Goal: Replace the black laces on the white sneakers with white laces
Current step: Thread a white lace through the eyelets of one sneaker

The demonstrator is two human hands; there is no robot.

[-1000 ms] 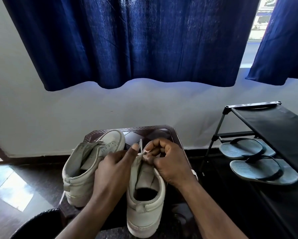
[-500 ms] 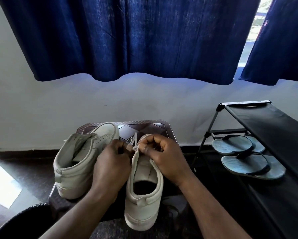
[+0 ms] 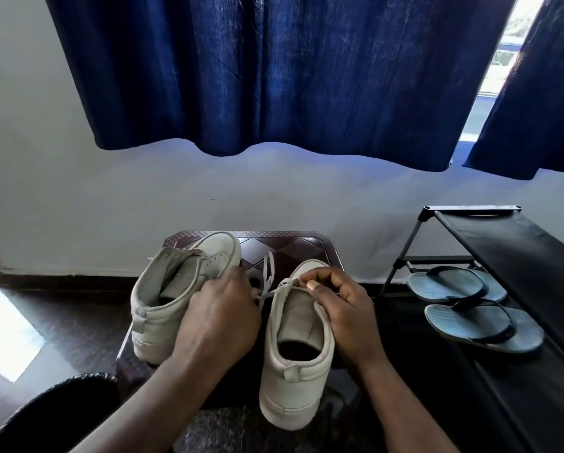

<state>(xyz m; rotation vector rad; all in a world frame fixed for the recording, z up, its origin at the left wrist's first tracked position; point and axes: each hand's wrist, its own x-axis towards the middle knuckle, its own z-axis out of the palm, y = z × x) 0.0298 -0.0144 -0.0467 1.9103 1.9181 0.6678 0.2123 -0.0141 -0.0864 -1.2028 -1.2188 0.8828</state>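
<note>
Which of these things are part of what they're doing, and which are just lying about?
In the job: sneaker being laced, second sneaker, white lace, left hand, right hand.
Lying about: flip-flops, shoe rack, blue curtains.

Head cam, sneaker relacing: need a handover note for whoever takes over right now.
Left hand: fingers curled at the white lace, apparently gripping its left run.
Right hand: pinches the same lace at the front eyelets of the near sneaker.
Both sneakers sit on the small table. The far sneaker is tilted, beside the left hand.
Done: no black lace shows on either sneaker, and the white lace is started at the near sneaker's front eyelets.
Left: thread the remaining eyelets, then lace the far sneaker, which shows no lace. A second white lace is not in view.
</note>
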